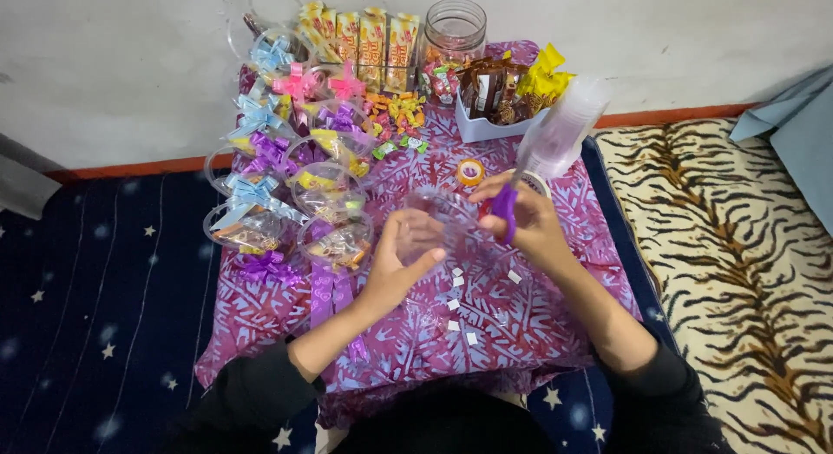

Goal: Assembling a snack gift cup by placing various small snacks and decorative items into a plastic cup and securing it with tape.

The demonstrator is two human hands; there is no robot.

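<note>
My left hand (401,261) cups the clear plastic cup (431,224), fingers wrapped round it to steady it over the purple cloth (521,315). Right hand (529,224) closed on purple scissors (506,207), just beside the cup.

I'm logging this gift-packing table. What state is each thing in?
Clear cup: empty, held by left hand.
Purple scissors: in right hand.
Glass jar: lid off.
Filled cups: packed, ribboned.
Tape roll: lying flat.
Cup stack: lying tilted.
</note>
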